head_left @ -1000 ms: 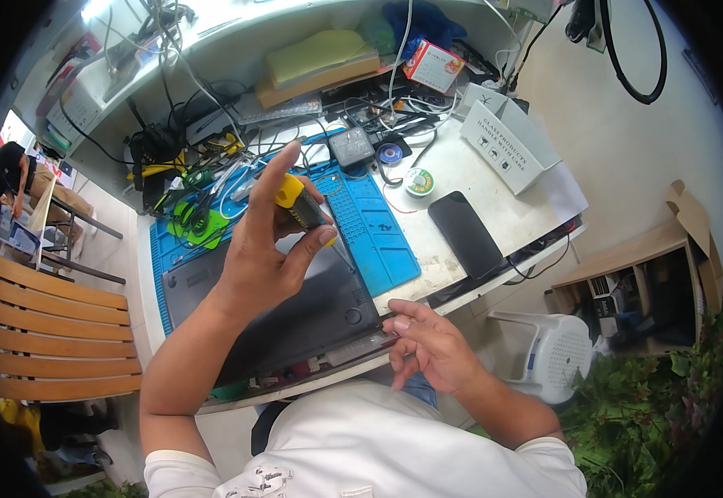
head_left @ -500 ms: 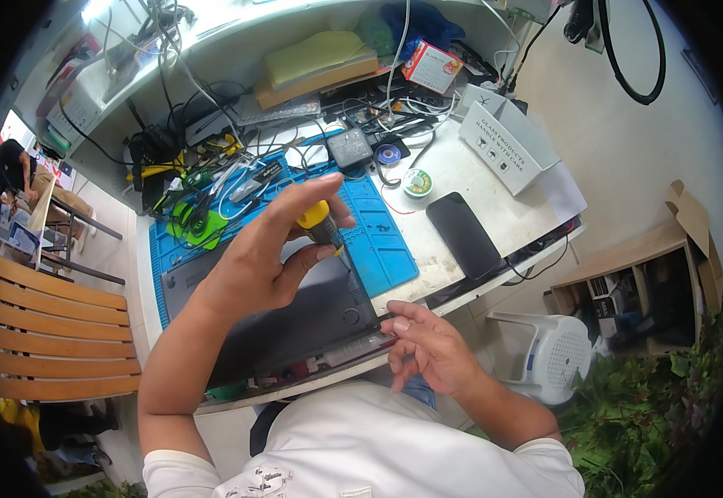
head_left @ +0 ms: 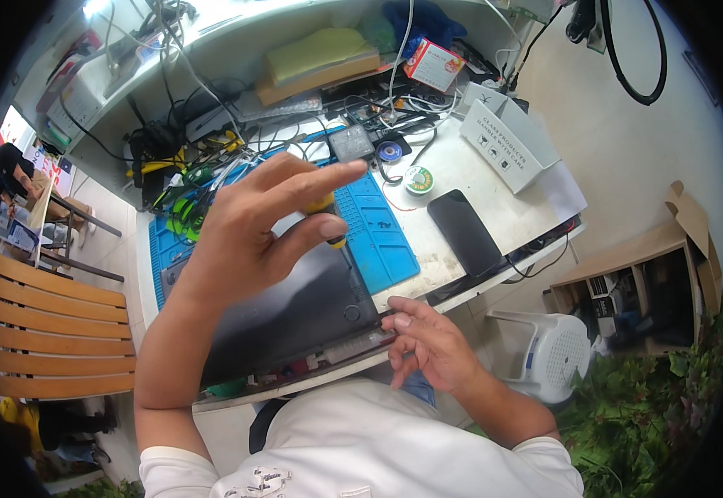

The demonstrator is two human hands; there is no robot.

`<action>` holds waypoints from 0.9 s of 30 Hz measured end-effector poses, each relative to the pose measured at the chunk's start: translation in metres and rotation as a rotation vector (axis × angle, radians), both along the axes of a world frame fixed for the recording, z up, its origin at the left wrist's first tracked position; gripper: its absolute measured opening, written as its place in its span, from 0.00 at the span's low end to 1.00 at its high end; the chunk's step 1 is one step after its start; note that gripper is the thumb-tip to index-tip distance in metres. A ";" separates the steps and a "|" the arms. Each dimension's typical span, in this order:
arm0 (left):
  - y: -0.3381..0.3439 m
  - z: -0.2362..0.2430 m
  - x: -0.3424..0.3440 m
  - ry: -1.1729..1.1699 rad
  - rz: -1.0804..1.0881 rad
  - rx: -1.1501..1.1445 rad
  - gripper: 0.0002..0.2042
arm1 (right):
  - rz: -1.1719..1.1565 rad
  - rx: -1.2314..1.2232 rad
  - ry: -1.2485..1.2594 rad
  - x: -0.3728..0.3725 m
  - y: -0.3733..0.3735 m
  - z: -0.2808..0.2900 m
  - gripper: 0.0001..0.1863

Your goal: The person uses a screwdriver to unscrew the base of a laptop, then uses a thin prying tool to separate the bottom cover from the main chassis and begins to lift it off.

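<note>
Left hand (head_left: pixel 257 228) is up over the middle of the frame, fingers curled and the forefinger stretched out toward the right, and it has a yellow-and-black screwdriver (head_left: pixel 328 220) pinched between thumb and fingers, only the stubby handle showing past the thumb. Underneath it lies the dark laptop (head_left: pixel 295 311), bottom side up, filling the centre-left of the desk (head_left: pixel 494 187) near its front edge. Down at lower centre the right hand (head_left: pixel 428 344) rests loosely open, fingers spread, fingertips touching the laptop's front right corner at the desk edge (it grips nothing). Just beyond the laptop, toward upper centre, there's the blue work mat (head_left: pixel 382 236), and to its right a black phone (head_left: pixel 463 232) lying flat, face down or screen dark, I cannot tell which. Near the phone's upper end sits a small green round reel (head_left: pixel 418 179). Farther right, a white box (head_left: pixel 507 141) stands at the upper right of the desk. Far left of the frame: a wooden slatted bench (head_left: pixel 46 332). Lower right, a white plastic stool (head_left: pixel 552 353) beside green plants.
</note>
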State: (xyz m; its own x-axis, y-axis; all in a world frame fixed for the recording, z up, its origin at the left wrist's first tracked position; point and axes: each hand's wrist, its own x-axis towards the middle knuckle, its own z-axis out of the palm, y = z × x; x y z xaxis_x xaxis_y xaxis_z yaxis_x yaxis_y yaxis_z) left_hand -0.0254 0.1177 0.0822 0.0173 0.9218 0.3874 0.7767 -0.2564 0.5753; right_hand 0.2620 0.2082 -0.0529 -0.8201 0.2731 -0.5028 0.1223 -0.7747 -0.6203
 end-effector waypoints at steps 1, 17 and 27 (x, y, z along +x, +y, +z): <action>0.000 0.003 0.004 0.008 0.058 0.002 0.23 | 0.004 0.001 -0.002 0.000 0.000 0.001 0.46; 0.010 0.020 0.000 0.173 -0.043 -0.076 0.32 | -0.028 -0.016 -0.033 -0.002 -0.002 0.003 0.34; 0.015 0.020 0.004 0.217 -0.086 -0.127 0.34 | 0.025 0.005 -0.052 -0.006 0.003 0.001 0.30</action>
State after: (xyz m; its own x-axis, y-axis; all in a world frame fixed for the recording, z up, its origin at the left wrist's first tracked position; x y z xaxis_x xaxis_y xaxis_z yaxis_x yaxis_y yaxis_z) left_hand -0.0210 0.1328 0.1024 0.1677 0.9543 0.2475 0.8638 -0.2632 0.4297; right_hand 0.2556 0.2110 -0.0515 -0.7993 0.2555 -0.5439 0.1739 -0.7681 -0.6162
